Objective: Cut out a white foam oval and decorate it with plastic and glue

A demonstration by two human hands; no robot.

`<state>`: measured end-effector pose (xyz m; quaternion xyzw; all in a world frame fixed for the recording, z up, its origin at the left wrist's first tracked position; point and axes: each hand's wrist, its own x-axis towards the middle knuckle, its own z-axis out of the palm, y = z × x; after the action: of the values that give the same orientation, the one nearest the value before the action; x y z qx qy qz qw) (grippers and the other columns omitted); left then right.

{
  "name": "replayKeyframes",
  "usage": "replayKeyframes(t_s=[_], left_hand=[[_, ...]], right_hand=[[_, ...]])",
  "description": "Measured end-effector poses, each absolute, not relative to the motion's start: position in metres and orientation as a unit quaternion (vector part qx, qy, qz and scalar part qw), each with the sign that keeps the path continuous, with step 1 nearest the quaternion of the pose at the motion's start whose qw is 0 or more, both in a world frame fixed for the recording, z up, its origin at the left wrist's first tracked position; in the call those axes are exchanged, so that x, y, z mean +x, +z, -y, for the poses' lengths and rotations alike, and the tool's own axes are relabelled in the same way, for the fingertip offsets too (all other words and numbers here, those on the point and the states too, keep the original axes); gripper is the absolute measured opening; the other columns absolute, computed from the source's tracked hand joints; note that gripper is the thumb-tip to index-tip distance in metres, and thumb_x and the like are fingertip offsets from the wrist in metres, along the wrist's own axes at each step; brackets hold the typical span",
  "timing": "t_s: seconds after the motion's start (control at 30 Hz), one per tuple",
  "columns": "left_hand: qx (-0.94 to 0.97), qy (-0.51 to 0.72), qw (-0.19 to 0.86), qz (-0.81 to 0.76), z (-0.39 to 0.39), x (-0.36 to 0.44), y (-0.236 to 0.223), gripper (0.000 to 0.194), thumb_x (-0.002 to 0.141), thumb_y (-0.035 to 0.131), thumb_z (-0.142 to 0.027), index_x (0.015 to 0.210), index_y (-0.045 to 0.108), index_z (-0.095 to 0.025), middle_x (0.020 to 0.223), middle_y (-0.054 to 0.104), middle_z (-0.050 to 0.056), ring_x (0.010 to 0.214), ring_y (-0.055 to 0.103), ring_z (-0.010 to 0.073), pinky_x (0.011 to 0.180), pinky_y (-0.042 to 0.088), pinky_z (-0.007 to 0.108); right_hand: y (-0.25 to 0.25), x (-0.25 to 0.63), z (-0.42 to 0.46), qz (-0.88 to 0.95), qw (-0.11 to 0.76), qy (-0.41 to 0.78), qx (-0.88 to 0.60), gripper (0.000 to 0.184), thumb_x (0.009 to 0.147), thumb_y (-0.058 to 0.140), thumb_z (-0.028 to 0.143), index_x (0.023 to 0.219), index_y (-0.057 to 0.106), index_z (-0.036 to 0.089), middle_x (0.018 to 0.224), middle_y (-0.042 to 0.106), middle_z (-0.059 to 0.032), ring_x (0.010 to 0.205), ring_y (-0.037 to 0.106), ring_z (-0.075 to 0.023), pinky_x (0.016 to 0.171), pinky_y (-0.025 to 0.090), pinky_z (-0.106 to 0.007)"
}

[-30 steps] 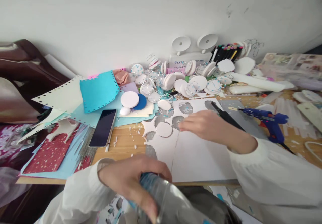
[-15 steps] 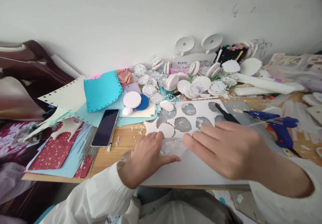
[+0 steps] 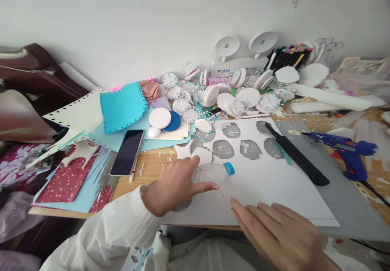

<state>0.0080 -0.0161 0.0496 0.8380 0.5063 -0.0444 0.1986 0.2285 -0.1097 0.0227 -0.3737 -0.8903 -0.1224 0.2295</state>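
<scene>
My left hand [image 3: 175,185] is wrapped over a clear plastic bottle [image 3: 210,173] with a blue cap [image 3: 229,168]. The bottle lies on its side, its cap pointing right, its base end hidden by my fingers. A thin, twisted strand [image 3: 224,196], like wire or thread, crosses the bottle beside my left thumb and runs down to my right fingertips. My right hand [image 3: 277,230] is closed on its end, nearer to my body and apart from the bottle. Under the bottle is a white foam-like sheet [image 3: 268,194] with rough round holes showing grey.
A black-handled cutter [image 3: 295,159] lies across the sheet and grey mat [image 3: 350,206]. The blue glue gun [image 3: 344,147] is at the right, with a cord. White discs [image 3: 251,98] crowd the back, and a phone [image 3: 128,152] rests at the left by coloured sheets [image 3: 123,106].
My right hand has moved down towards me, away from the bottle, drawing the strand out. The bottle's blue cap and the cutter's handle now show. My left hand stays on the bottle.
</scene>
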Motion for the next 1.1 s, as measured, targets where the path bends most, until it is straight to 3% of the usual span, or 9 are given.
replayKeyframes(t_s=[0.17, 0.4, 0.53, 0.87, 1.03, 1.1], left_hand=[[0.82, -0.027, 0.269, -0.505, 0.011, 0.005, 0.052, 0.063, 0.072, 0.049, -0.078, 0.101, 0.052, -0.022, 0.096, 0.067, 0.007, 0.091, 0.064, 0.0293, 0.07, 0.044, 0.033], [0.789, -0.021, 0.348, -0.506, 0.002, -0.003, 0.045, 0.071, 0.062, 0.056, -0.08, 0.1, 0.052, -0.021, 0.101, 0.066, 0.006, 0.087, 0.062, 0.0265, 0.068, 0.043, 0.032], [0.777, -0.018, 0.39, -0.493, 0.0, -0.006, 0.043, 0.067, 0.066, 0.058, -0.076, 0.104, 0.055, -0.022, 0.105, 0.066, 0.005, 0.091, 0.061, 0.0243, 0.074, 0.044, 0.032], [0.809, 0.024, 0.343, -0.477, 0.007, -0.002, 0.041, 0.061, 0.077, 0.048, -0.072, 0.103, 0.061, -0.019, 0.1, 0.066, 0.007, 0.091, 0.06, 0.0243, 0.078, 0.045, 0.035], [0.818, 0.043, 0.321, -0.476, 0.013, 0.0, 0.042, 0.06, 0.078, 0.05, -0.07, 0.104, 0.061, -0.018, 0.098, 0.065, 0.008, 0.09, 0.059, 0.0235, 0.079, 0.045, 0.034], [0.82, 0.051, 0.315, -0.476, 0.016, 0.0, 0.042, 0.058, 0.078, 0.051, -0.069, 0.104, 0.061, -0.019, 0.097, 0.065, 0.008, 0.091, 0.059, 0.0234, 0.08, 0.045, 0.034]], right_hand=[[0.01, 0.219, 0.114, 0.851, 0.301, -0.085, -0.423, 0.019, 0.087, 0.059, 0.012, 0.106, 0.062, 0.01, 0.061, 0.067, -0.0003, 0.05, 0.058, -0.0111, 0.052, 0.037, -0.031], [0.008, 0.221, 0.116, 0.846, 0.316, -0.064, -0.425, 0.016, 0.086, 0.059, 0.01, 0.101, 0.065, 0.008, 0.059, 0.066, -0.0015, 0.048, 0.06, -0.0121, 0.051, 0.039, -0.031], [0.001, 0.216, 0.118, 0.843, 0.321, -0.042, -0.429, 0.015, 0.087, 0.056, 0.01, 0.099, 0.064, 0.008, 0.058, 0.064, -0.0012, 0.047, 0.059, -0.0125, 0.051, 0.038, -0.031], [-0.003, 0.195, 0.123, 0.783, 0.302, 0.158, -0.519, 0.016, 0.086, 0.043, 0.013, 0.076, 0.055, 0.019, 0.058, 0.055, 0.0003, 0.05, 0.053, -0.0147, 0.049, 0.035, -0.028], [0.004, 0.184, 0.113, 0.756, 0.291, 0.186, -0.556, 0.01, 0.083, 0.045, 0.018, 0.09, 0.052, 0.02, 0.063, 0.057, 0.0023, 0.051, 0.055, -0.0133, 0.05, 0.037, -0.024], [0.005, 0.179, 0.108, 0.75, 0.285, 0.165, -0.574, 0.005, 0.083, 0.05, 0.024, 0.086, 0.052, 0.02, 0.061, 0.056, 0.003, 0.049, 0.054, -0.0127, 0.048, 0.036, -0.023]])
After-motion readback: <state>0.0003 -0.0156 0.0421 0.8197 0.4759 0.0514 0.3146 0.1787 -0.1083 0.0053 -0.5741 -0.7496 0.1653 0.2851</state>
